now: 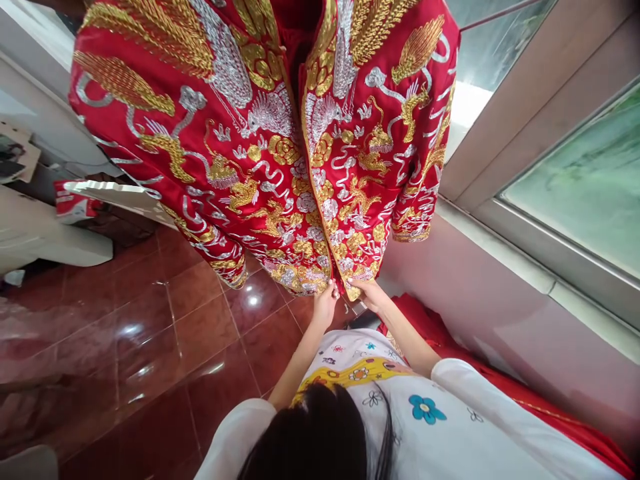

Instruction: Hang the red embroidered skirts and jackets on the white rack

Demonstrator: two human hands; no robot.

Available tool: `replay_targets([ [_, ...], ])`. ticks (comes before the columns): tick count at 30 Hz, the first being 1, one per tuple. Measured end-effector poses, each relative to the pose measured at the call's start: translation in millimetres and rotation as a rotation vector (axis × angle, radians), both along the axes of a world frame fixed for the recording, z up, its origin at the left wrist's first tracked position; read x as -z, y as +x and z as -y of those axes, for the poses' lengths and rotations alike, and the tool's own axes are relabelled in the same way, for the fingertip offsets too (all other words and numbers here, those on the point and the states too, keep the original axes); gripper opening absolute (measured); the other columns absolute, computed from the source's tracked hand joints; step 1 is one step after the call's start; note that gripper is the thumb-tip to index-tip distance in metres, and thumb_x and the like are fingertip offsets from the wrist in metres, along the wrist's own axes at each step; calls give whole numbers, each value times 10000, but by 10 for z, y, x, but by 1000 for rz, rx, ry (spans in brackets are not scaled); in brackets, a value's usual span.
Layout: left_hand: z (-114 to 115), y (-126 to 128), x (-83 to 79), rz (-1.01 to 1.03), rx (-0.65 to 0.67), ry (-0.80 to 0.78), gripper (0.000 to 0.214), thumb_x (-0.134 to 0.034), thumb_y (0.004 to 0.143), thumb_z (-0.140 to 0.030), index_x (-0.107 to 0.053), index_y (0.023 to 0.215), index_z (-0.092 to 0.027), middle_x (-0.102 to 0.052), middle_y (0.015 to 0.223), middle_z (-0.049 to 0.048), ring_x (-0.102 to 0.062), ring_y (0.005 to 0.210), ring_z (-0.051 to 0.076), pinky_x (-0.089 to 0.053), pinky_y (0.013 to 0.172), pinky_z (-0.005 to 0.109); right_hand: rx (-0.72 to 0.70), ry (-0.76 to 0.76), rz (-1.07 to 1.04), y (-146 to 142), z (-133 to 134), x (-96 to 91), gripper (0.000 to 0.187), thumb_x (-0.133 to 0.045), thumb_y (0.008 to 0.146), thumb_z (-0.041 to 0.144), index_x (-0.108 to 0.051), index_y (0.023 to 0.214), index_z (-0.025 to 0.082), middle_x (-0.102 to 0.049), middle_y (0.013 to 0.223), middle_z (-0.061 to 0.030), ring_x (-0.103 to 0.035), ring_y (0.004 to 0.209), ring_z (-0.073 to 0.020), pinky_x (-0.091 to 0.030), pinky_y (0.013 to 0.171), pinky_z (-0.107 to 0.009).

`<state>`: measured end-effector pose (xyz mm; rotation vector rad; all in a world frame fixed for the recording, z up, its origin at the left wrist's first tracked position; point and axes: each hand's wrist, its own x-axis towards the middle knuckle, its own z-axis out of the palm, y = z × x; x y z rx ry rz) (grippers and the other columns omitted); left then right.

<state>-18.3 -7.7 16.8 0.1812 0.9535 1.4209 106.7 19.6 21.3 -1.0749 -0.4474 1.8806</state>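
Observation:
A red jacket (280, 173), thickly embroidered in gold and silver with dragons, birds and flowers, hangs in front of me with its sleeves down at both sides. Its front is parted at the collar, and the two front edges come close together at the hem. My left hand (327, 303) is closed in a pinch on the bottom corner of the left front edge. On the other front edge, my right hand (367, 293) grips the hem with the thumb on top and the fingers hidden behind the cloth. What holds the jacket up is out of view.
Red cloth (425, 323) lies low along the wall at my right, below a framed window (580, 173). Glossy red-brown tiles (200, 313) cover the floor. To the left are a white table-like piece (55, 227) and a red and white box (73, 203).

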Motion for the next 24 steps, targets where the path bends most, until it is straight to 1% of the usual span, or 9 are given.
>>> replay_targets([
  [3, -14, 38, -25, -3, -21, -30, 241, -762, 596, -229, -584, 731, -138, -554, 698, -10, -468, 589, 64, -342, 556, 218, 43, 55, 28, -51, -9, -11, 507, -817, 484, 199, -604, 944, 186, -703, 890, -32, -656, 861, -209, -529, 729, -311],
  [7, -31, 61, -54, -39, -110, -91, 238, -744, 576, -165, -575, 743, -157, -573, 705, -22, -496, 605, 68, -358, 603, 228, 134, 79, 52, -106, -3, -9, 544, -825, 485, 213, -603, 980, 182, -697, 965, -46, -645, 896, -210, -521, 769, -318],
  [10, -30, 75, -69, -73, -184, -140, 273, -726, 563, -122, -572, 780, -183, -602, 745, -22, -549, 677, 95, -370, 637, 242, 116, 61, 28, -109, -6, 29, 601, -831, 443, 163, -608, 1001, 183, -694, 978, -39, -646, 889, -211, -524, 774, -329],
  [13, -25, 115, -87, -89, -228, -171, 306, -723, 559, -112, -574, 814, -195, -625, 768, -14, -579, 724, 121, -386, 650, 252, 112, 62, 15, -108, -16, 69, 619, -829, 408, 114, -616, 986, 185, -695, 961, -26, -650, 871, -205, -522, 788, -335],
  [16, -22, 166, -116, -86, -242, -181, 298, -715, 568, -104, -581, 819, -190, -634, 765, -8, -593, 735, 126, -404, 656, 249, 161, 75, 6, -132, -23, 90, 606, -828, 406, 106, -623, 971, 183, -695, 959, -21, -649, 860, -191, -513, 819, -333],
  [20, -27, 192, -146, -88, -236, -188, 252, -709, 582, -96, -582, 785, -175, -629, 735, -4, -597, 738, 124, -412, 657, 241, 201, 43, -6, -184, -26, 97, 561, -828, 401, 111, -637, 925, 171, -699, 925, -22, -646, 842, -190, -511, 835, -333],
  [24, -37, 172, -126, -108, -216, -191, 260, -727, 580, -107, -581, 784, -177, -630, 759, -7, -591, 737, 119, -408, 649, 238, 205, 7, -33, -218, -29, 101, 531, -826, 391, 104, -642, 884, 172, -702, 877, -17, -649, 830, -196, -526, 795, -326],
])
